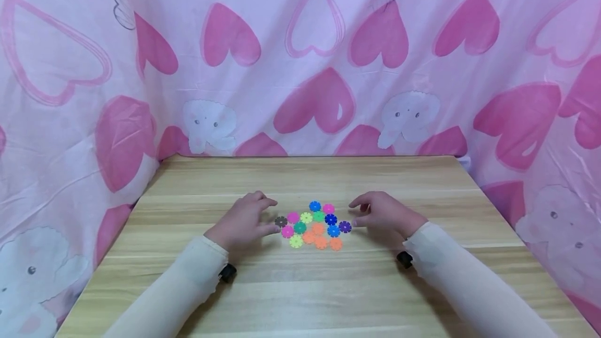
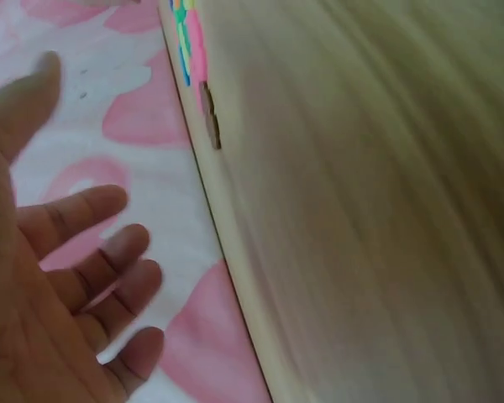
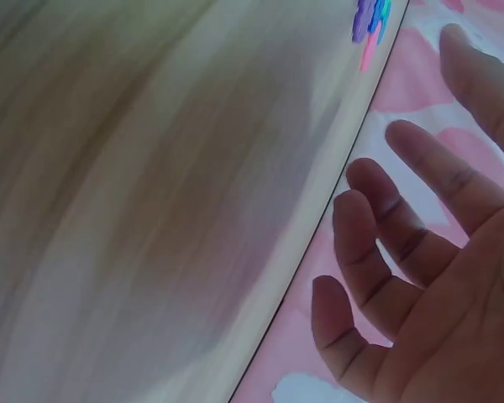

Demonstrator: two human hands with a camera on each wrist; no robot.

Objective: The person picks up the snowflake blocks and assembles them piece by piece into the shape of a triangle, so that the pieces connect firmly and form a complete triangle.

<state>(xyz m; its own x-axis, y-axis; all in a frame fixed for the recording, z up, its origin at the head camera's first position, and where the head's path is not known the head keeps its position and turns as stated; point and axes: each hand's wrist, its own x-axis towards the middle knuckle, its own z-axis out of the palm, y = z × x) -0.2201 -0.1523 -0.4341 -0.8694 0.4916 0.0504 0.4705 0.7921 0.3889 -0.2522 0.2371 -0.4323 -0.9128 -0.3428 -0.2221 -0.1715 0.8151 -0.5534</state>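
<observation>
Several flat, notched plastic discs like snowflake building pieces lie in a loose cluster mid-table. A dark brown disc (image 1: 281, 221) sits at the cluster's left end, by pink discs (image 1: 287, 231). Orange discs (image 1: 321, 243) lie along the near side, blue ones (image 1: 315, 206) at the back and right. A purple disc (image 1: 345, 227) marks the right end. My left hand (image 1: 249, 218) hovers beside the brown disc, fingers spread loosely and holding nothing. On the other side my right hand (image 1: 382, 212) is close to the purple disc, its fingers relaxed and nothing in them.
The wood-grain table (image 1: 300, 296) extends around the discs on all sides. A pink curtain (image 1: 263, 87) printed with hearts and elephants hangs behind it and along both sides. Small black wrist devices (image 1: 228, 273) show below the sleeves.
</observation>
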